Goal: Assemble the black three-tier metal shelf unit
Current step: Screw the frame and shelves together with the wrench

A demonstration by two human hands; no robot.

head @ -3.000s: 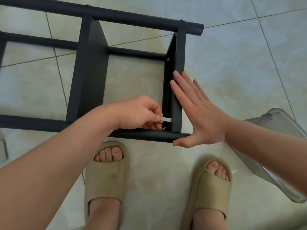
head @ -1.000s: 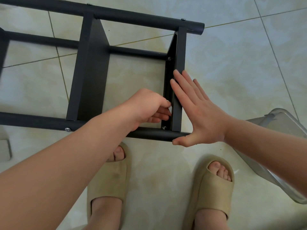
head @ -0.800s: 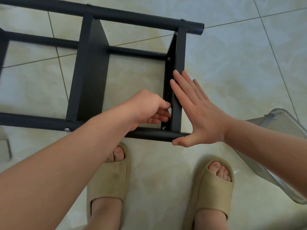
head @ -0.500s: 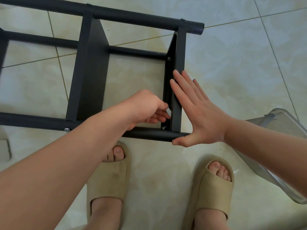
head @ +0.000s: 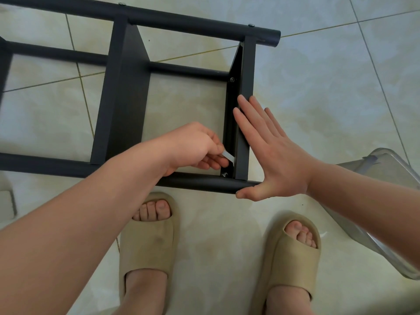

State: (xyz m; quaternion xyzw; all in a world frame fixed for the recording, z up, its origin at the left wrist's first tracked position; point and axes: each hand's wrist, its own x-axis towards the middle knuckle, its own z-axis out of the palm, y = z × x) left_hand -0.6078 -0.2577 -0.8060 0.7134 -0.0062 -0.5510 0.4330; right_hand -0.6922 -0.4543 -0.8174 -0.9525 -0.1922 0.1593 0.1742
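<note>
Glossy pale tiled floor seen from above in soft, even light.

The tiled floor [head: 318, 87] is made of large cream tiles with a faint cloudy marbling of grey-green and yellow. Its polished surface carries a dull sheen that turns bluish toward the left side. Thin grout lines [head: 341, 25] cross it on the slant, some dark and some yellowish, and two of them meet near the upper right. At the right edge a clear plastic object [head: 391, 164] with rounded corners lies on the tiles, partly cut off by the frame. At the left edge a pale grey object [head: 6, 201] shows only in part, too little to name.
</note>
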